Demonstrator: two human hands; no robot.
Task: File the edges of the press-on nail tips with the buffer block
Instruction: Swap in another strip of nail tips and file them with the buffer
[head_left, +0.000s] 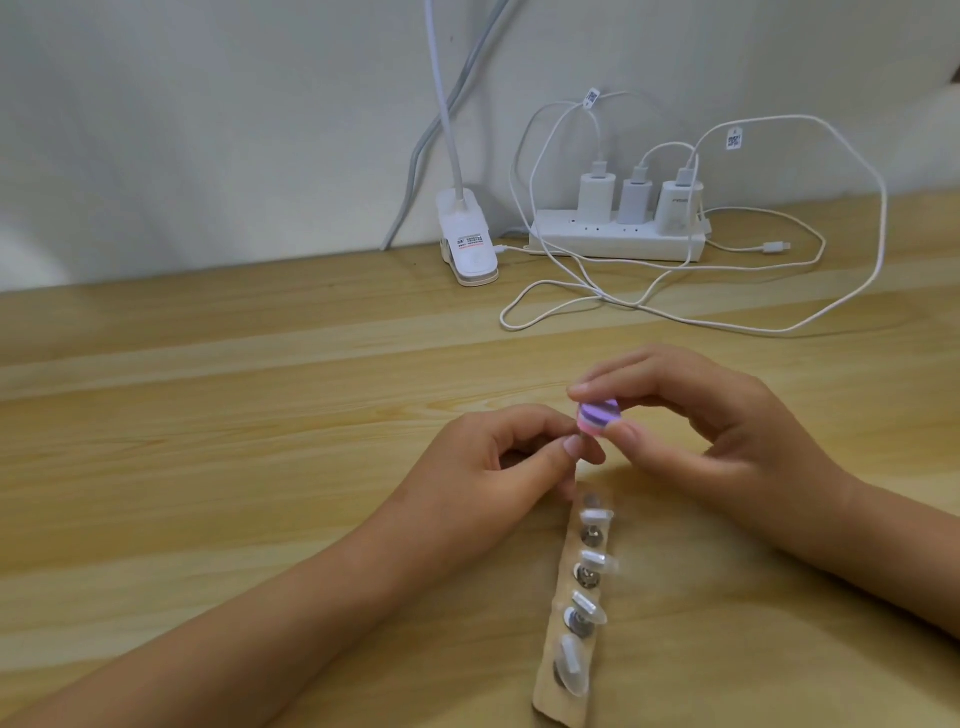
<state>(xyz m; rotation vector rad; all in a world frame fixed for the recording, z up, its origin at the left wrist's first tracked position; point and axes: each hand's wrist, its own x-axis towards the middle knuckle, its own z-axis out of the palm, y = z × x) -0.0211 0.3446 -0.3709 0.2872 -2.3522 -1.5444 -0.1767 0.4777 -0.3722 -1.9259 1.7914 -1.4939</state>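
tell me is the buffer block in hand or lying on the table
In hand: the right hand pinches the buffer block between its thumb and fingers, held up off the table.

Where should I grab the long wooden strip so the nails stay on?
Pinch the wooden strip by its long side edges, coming in low from left and right. Clear nail tips sit in a row along its top, so a grab from above would likely knock them.

buffer block (748, 415) — purple, pink stripes
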